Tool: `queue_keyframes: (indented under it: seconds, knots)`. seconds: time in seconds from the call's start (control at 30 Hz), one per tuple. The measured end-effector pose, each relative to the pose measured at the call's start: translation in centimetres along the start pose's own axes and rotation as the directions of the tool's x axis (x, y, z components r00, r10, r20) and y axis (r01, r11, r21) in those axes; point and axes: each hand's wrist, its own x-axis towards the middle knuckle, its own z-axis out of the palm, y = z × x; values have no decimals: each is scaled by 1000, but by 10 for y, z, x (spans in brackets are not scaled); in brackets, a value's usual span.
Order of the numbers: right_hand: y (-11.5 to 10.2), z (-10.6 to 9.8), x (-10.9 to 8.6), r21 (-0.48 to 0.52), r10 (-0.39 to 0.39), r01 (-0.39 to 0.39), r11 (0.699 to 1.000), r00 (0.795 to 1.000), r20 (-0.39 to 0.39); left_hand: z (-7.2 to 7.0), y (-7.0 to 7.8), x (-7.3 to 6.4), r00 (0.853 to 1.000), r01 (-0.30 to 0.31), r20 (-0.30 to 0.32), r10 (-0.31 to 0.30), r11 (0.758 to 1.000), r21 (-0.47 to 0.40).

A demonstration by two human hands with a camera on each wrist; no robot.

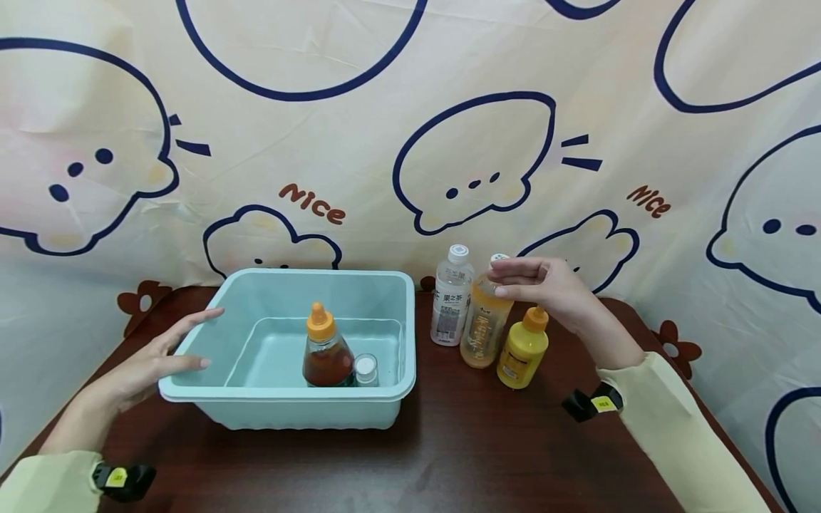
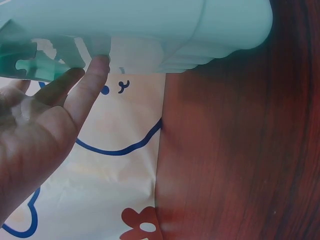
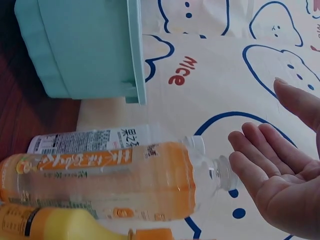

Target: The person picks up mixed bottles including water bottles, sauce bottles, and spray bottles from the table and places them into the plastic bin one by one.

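Note:
My left hand (image 1: 150, 365) is at the left end of a light-blue plastic tub (image 1: 282, 393), thumb and fingers spread apart around the rim corner. In the left wrist view its extended fingers (image 2: 90, 95) overlap the tub's side. Inside the tub stand a squeeze bottle of dark brown liquid (image 1: 327, 362) with an orange nozzle cap and a small white-capped container (image 1: 366, 369). My right hand (image 1: 541, 288) hovers by the neck of an orange-labelled drink bottle (image 1: 484, 331), fingers extended and thumb apart. The right wrist view shows the fingertips beside that bottle's cap (image 3: 227, 172), the palm holding nothing.
A clear drink bottle with a white label (image 1: 451, 303) stands left of the orange-labelled one. To the right is a yellow squeeze bottle (image 1: 522, 353) with an orange cap. All are on a dark wooden table (image 1: 474, 456), backed by a printed cloth (image 1: 359, 157).

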Motion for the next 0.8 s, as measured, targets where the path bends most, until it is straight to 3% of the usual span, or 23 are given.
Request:
queue_keyframes:
  seconds: [0.8]
  knots:
    - [18,-31,-15,-26,-7,5,1000,998,-67,0,-1,1,1000,4,-2,-4,1000,-1]
